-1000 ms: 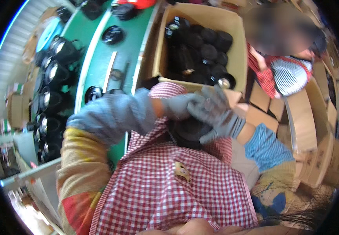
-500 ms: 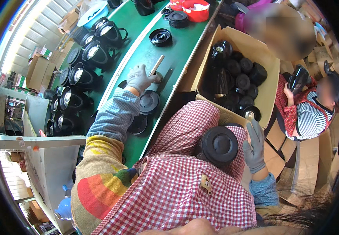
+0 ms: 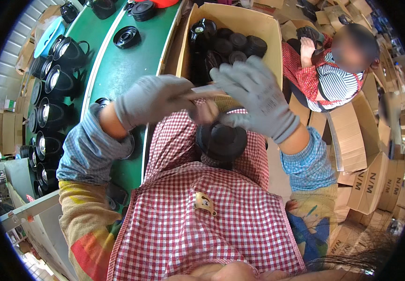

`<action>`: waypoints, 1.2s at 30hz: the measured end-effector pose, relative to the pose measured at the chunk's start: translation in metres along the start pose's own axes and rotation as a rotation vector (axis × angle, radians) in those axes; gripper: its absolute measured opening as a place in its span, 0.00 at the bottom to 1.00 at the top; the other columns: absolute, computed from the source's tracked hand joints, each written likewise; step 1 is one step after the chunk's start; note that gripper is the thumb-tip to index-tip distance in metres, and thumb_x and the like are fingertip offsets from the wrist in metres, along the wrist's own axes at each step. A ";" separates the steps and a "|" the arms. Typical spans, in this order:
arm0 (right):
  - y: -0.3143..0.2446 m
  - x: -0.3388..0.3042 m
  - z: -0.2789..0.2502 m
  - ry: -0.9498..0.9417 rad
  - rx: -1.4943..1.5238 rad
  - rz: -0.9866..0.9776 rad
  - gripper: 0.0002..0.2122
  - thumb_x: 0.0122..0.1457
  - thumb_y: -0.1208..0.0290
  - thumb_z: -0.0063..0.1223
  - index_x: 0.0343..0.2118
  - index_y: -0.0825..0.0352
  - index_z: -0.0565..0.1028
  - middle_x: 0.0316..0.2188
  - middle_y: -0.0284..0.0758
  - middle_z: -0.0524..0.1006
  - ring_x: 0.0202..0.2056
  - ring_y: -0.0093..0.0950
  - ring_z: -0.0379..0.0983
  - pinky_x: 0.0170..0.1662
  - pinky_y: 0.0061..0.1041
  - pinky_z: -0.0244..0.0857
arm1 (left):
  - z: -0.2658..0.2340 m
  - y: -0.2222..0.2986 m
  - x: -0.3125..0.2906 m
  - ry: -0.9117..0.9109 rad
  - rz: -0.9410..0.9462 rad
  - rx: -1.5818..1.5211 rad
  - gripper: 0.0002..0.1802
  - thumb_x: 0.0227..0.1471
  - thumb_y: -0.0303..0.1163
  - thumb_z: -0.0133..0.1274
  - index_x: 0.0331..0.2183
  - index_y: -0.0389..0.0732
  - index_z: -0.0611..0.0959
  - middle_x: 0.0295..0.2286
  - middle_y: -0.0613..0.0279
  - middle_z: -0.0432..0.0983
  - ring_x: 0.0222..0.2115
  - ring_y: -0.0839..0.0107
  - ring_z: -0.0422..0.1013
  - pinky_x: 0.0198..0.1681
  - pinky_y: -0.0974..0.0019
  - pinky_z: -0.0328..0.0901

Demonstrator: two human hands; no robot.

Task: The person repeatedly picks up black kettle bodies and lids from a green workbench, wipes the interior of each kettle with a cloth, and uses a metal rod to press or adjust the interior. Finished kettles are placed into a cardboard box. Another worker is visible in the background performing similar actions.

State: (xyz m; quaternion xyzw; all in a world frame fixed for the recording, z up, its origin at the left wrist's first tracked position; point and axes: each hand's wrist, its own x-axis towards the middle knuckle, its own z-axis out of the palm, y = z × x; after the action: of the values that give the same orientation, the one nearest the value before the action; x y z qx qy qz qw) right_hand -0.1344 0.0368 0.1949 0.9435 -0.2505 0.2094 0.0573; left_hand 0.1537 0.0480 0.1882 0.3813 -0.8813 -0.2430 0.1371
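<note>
In front of my lap my left hand (image 3: pixel 158 97), in a grey glove, is closed round a thin pale stick-like tool (image 3: pixel 206 90). A brownish rounded thing (image 3: pixel 205 111) hangs just below it, too blurred to name. My right hand (image 3: pixel 262 100), also gloved, is raised beside the tool's far end with fingers stretched and thumb apart; whether it touches the tool I cannot tell. Below both hands a black pot with a round black lid (image 3: pixel 222 140) stands between my thighs, on the red checked apron (image 3: pixel 202 210).
A green workbench (image 3: pixel 111 65) on the left carries black jugs (image 3: pixel 62 80) and a black round lid (image 3: pixel 126 37). Ahead stands a cardboard box (image 3: pixel 270 37) with several black jugs and lids. At the right a person (image 3: pixel 329 70) sits among flattened cartons (image 3: pixel 347 136).
My left hand has come off the workbench to above my lap, carrying the stick-like tool. My right hand has risen and moved left to meet it. The view has shifted right.
</note>
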 end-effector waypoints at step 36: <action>0.007 -0.070 0.001 0.171 0.208 0.268 0.38 0.60 0.39 0.50 0.61 0.70 0.68 0.49 0.49 0.78 0.48 0.47 0.76 0.52 0.40 0.68 | 0.034 -0.008 0.009 0.176 -0.046 -0.075 0.15 0.56 0.39 0.61 0.42 0.40 0.84 0.29 0.50 0.80 0.28 0.56 0.79 0.34 0.60 0.73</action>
State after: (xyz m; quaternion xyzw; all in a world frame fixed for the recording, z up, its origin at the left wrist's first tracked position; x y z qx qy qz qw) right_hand -0.1926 0.0618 0.1642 0.8813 -0.3451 0.3192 -0.0477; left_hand 0.1382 0.0479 0.1553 0.4161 -0.8471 -0.2444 0.2227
